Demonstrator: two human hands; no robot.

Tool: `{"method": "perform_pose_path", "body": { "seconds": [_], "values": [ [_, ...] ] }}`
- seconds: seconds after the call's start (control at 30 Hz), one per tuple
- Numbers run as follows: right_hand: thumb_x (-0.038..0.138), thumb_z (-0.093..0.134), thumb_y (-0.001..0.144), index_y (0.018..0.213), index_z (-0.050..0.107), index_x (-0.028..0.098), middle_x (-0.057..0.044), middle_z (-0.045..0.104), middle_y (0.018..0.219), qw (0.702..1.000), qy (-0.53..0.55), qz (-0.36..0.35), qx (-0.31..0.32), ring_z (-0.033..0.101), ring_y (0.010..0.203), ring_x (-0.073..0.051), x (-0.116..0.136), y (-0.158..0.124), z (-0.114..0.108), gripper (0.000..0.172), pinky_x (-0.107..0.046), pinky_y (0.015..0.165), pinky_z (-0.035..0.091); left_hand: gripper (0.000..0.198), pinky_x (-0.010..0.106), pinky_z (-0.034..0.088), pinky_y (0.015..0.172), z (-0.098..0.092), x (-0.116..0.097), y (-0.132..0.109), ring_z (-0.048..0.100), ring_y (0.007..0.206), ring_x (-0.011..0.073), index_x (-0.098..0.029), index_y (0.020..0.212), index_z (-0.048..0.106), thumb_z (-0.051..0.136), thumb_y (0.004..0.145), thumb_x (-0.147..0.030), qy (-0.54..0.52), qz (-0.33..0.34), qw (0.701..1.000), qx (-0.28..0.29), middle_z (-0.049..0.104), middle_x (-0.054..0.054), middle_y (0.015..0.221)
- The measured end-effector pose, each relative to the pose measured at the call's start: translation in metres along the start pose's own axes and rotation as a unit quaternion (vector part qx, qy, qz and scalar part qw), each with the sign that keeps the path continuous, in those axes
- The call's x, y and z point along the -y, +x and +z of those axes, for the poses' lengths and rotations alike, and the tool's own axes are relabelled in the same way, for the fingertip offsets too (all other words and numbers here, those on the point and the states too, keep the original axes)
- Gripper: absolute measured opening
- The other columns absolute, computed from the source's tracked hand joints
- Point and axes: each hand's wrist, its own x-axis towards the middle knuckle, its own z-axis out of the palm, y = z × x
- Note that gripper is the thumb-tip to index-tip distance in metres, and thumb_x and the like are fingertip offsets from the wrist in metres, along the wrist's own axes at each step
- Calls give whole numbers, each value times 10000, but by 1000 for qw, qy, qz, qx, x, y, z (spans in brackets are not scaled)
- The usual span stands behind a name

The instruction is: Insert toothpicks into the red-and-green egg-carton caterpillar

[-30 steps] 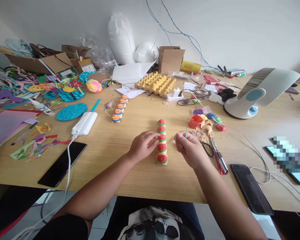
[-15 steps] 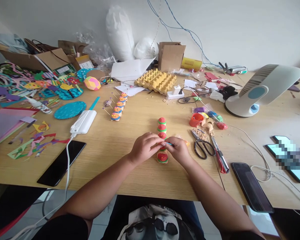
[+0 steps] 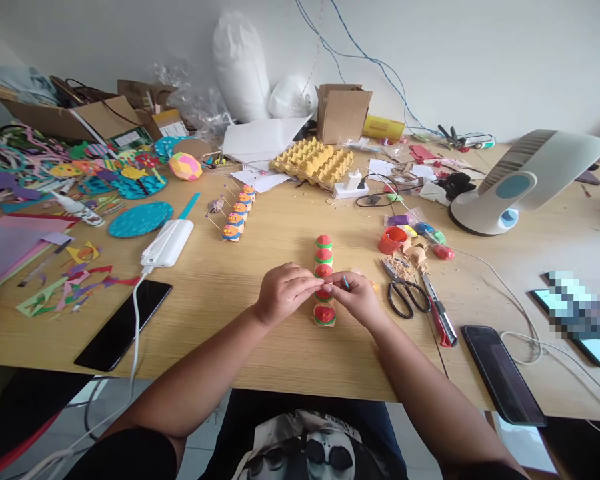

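My left hand [image 3: 287, 295] and my right hand [image 3: 356, 297] meet fingertip to fingertip above a red and green egg-carton caterpillar [image 3: 325, 315], covering part of its middle. The caterpillar lies lengthwise away from me, with small yellow marks on some bumps. A thin blue stick-like piece [image 3: 347, 283] pokes out between the fingers of my right hand; most of it is hidden. My left thumb and fingers are pinched together, and whatever they hold is too small to name.
Scissors [image 3: 407, 293] and a box cutter [image 3: 440, 313] lie to the right, near a red ring-shaped roll [image 3: 393, 240] and clay lumps. An orange and blue caterpillar [image 3: 239, 213] stands farther back left. A phone [image 3: 125, 327] and power bank [image 3: 167, 243] are left, a white fan [image 3: 525, 180] right.
The blue piece has turned from lying nearly flat to standing more upright in my right hand. Both hands have shifted slightly; the caterpillar has stayed in place.
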Motion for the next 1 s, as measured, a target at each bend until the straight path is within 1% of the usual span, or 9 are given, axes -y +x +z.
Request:
{"method": "perform_pose_path", "body": {
  "seconds": [0.1,0.27,0.43,0.57,0.6,0.67,0.73,0.8,1.0],
  "values": [
    [559,882,681,837,775,191,-34,734,752,994,90,53,11,629,677,-156,-1,1,2,414,-291,663,505,168,257,554,729,-3,-1,2,692,782,125,-230,1058,741,747,905,-161,17,28,999,5,796,0,908],
    [512,920,633,803,754,165,-5,681,669,985,138,91,41,528,580,-103,2,2,3,420,-238,542,419,195,247,553,711,-4,-1,1,703,775,117,-222,1090,731,726,913,-141,18,56,998,21,801,-8,926],
    [501,916,642,724,692,168,42,580,577,983,157,92,34,402,503,-65,4,1,2,409,-216,467,296,208,265,575,764,-2,-2,0,714,825,132,-231,1112,726,726,917,-160,-3,29,999,34,795,7,951],
    [547,909,634,735,683,167,60,531,539,981,162,102,14,325,463,-51,1,1,4,454,-217,441,237,197,287,586,809,2,-1,0,705,866,141,-242,1096,726,710,924,-147,-35,-4,999,19,787,13,958],
    [552,910,630,737,687,165,55,547,548,983,157,100,8,335,465,-52,0,1,4,459,-217,444,248,186,289,586,808,2,-1,0,703,868,141,-242,1083,728,711,923,-147,-42,-9,999,15,785,13,952],
    [548,910,639,742,701,164,27,613,599,987,139,84,-1,413,498,-65,-2,1,4,449,-221,475,320,165,288,583,800,3,0,0,698,864,141,-240,1059,731,718,920,-152,-50,-12,999,14,782,12,943],
    [538,904,661,745,712,169,1,673,663,991,120,62,-6,518,567,-92,-3,1,4,425,-236,548,416,157,290,582,798,3,1,-1,695,859,143,-237,1048,732,726,914,-155,-47,-11,999,19,780,13,937],
    [539,895,677,744,719,175,-11,700,695,994,102,44,-9,584,622,-117,-3,1,4,409,-258,615,477,170,298,583,807,3,2,-2,694,862,149,-231,1056,731,735,906,-152,-35,-10,999,21,779,17,937],
    [532,871,713,755,749,176,-40,741,733,998,54,15,4,646,669,-158,2,1,1,379,-291,659,525,150,286,579,781,4,2,-3,690,834,142,-229,1042,738,720,914,-151,-33,1,999,22,778,18,902]
  ]
}}
